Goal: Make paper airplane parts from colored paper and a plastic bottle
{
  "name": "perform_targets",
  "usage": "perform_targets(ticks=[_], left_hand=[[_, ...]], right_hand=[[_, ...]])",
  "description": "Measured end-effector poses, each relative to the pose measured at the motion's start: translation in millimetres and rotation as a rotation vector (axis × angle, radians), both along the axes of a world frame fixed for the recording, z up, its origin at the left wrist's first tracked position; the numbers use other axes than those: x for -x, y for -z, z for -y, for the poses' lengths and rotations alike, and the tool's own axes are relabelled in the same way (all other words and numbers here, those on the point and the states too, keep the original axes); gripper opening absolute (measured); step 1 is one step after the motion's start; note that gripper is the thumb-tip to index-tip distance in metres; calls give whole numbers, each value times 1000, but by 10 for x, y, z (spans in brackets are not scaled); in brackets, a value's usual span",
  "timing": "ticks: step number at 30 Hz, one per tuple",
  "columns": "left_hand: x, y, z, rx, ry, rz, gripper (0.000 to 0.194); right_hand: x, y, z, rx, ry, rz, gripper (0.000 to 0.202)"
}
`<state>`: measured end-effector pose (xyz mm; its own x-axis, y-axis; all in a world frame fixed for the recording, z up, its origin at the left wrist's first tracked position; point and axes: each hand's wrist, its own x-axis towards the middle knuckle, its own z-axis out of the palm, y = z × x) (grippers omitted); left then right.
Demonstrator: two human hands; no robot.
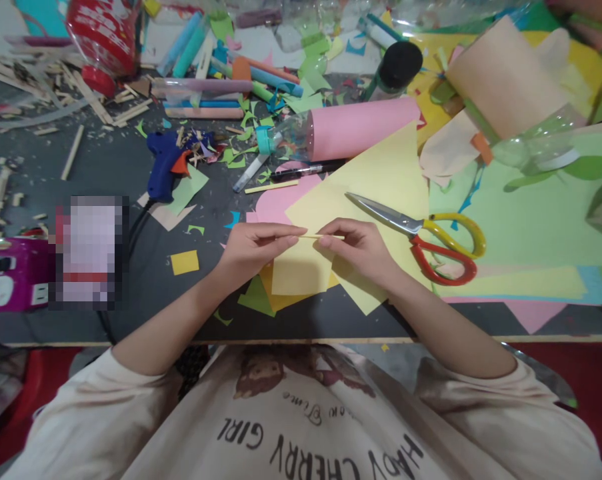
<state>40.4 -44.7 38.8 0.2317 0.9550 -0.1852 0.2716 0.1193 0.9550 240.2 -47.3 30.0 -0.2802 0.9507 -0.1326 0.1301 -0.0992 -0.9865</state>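
My left hand (265, 249) and my right hand (358, 248) face each other near the table's front. Between their thumbs and fingertips they pinch a thin strip of yellow paper (311, 236), seen nearly edge-on. Just below lies a pale yellow square of paper (301, 273); whether the strip is its folded edge I cannot tell. A larger yellow sheet (375, 167) spreads beneath my right hand. Scissors (411, 230) with one yellow and one red handle rest on that sheet, right of my right hand, blades slightly apart.
A blue glue gun (163, 163) lies to the left, near a purple box (18, 275). Behind my hands is a bottle wrapped in pink paper (363, 129). Wooden sticks, paper scraps and a red-labelled bottle (105, 37) clutter the back left. Green sheets (525, 227) cover the right.
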Motion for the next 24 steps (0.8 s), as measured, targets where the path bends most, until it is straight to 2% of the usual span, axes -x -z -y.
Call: perform_targets(ticks=[7,19,24], left_hand=[[-10,9,12,0,21,-21,21],[-14,-6,-2,-5,28,-6,18],[-12,3,-9,9,85,-21,25]], right_hand=[[2,4,-3,26,-67,63,43],[-7,23,-18,-16,-56,45,35],[-6,31,-1,-51,-54,65,34]])
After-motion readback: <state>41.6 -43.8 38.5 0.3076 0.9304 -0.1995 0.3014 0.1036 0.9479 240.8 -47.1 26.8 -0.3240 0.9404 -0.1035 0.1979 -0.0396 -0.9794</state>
